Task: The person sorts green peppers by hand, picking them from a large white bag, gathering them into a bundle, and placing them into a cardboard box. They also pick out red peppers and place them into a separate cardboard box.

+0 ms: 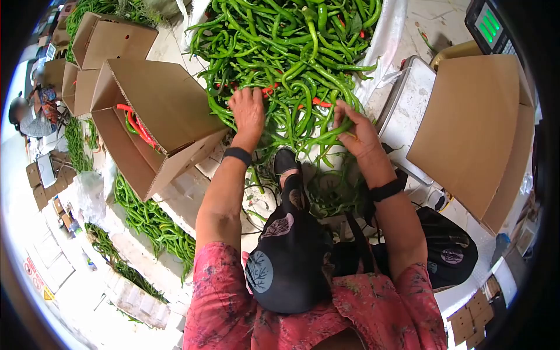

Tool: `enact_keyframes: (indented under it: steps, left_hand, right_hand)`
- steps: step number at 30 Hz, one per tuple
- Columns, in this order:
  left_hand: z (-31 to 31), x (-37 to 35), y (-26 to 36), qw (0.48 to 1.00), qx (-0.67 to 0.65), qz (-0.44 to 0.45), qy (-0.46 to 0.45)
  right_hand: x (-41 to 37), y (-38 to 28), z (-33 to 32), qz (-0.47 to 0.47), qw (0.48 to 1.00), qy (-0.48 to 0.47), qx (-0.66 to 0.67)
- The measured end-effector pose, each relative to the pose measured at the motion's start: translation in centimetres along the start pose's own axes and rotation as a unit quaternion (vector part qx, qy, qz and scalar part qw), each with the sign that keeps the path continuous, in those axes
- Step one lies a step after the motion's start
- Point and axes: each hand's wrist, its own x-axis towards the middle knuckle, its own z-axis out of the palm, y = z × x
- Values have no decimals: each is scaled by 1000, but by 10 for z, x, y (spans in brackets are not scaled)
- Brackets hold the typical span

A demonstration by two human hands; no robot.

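A large heap of long green chili peppers (262, 41) lies on white sheeting in front of me, with a few red chili peppers (321, 102) mixed in. My left hand (248, 115) rests at the near left edge of the heap, fingers stretched forward onto the peppers beside a red one; its fingertips are partly hidden. On the right, my right hand (359, 134) is closed around green chili peppers (326, 137), which stick out leftward between thumb and fingers. Both wrists wear dark bands.
Left of the heap stands an open cardboard box (169, 99) with red chilies inside. At right, another cardboard box (466, 128) sits on a scale (408, 111) with a lit display (489, 26). More green peppers (146, 219) lie lower left. A person (38, 116) is at far left.
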Motion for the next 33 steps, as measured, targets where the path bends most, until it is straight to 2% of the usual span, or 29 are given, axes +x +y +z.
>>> enact_keyframes:
  steps: [2, 3, 5, 7, 9, 10, 11, 12, 13, 15, 16, 17, 19, 21, 23, 25, 27, 29, 30, 31, 32, 33]
  left_hand:
    - [-6, 12, 0, 999, 0, 8, -34]
    - [-12, 17, 0, 999, -2, 11, -33]
    - [-38, 28, -3, 993, -82, 66, -47]
    - [-81, 31, -4, 991, -104, 74, -47]
    - [-132, 33, -2, 972, -138, -1, -190]
    - [-153, 32, -3, 972, -135, -4, -191]
    - [-173, 33, -4, 921, -322, -102, -195]
    - [-192, 34, -6, 827, -494, -193, -187]
    - [-209, 37, -10, 789, -547, -208, -188]
    - [-228, 36, -15, 659, -679, -299, -122]
    - [-232, 32, -28, 617, -724, -284, -119]
    - [-236, 30, -33, 624, -718, -287, -113]
    - [-246, 24, -40, 564, -770, -281, -95]
    - [-251, 19, -40, 563, -770, -289, -86]
    - [-250, 15, -39, 501, -811, -290, -85]
    - [-253, 12, -38, 503, -805, -308, -65]
    - [-260, 6, -51, 533, -787, -309, -33]
    - [-279, 0, -75, 570, -740, -355, 36]
    - [-290, -4, -101, 540, -762, -354, 47]
    - [-309, -2, -111, 562, -742, -358, 80]
    - [-326, 1, -129, 633, -682, -350, 106]
    - [-334, -3, -155, 681, -623, -363, 124]
  right_hand:
    - [3, 9, -1, 13, 996, -74, 53]
    - [2, 7, -5, 10, 996, -73, 53]
    - [-13, -4, 19, 8, 1000, 9, 22]
    - [-8, -11, 9, 23, 999, -9, 21]
    - [-8, -18, 6, 25, 997, -40, -55]
    - [-8, -17, 3, 29, 997, -42, -55]
    - [-8, -17, 2, 20, 995, -50, -80]
    - [-7, -17, 4, 9, 993, -59, -106]
    - [-8, -16, 7, 8, 992, -64, -106]
    - [-11, -13, 10, 5, 993, -46, -109]
    - [-6, -8, 5, 6, 994, -58, -93]
    - [-5, -8, 4, 11, 993, -68, -91]
    - [-6, -3, 7, 15, 994, -32, -108]
    - [-9, 1, 18, 24, 991, -19, -129]
    - [-18, -2, 22, 34, 984, 28, -170]
    - [-18, 0, 20, 29, 985, 8, -170]
    - [-19, 2, 20, 27, 988, 10, -149]
    - [-21, 0, 18, 30, 988, 11, -151]
    - [-22, -1, 17, 31, 988, 16, -150]
    - [-23, 1, 14, 31, 988, 19, -151]
    - [-22, 3, 11, 24, 988, 23, -148]
    - [-21, 4, 9, 16, 989, 25, -145]
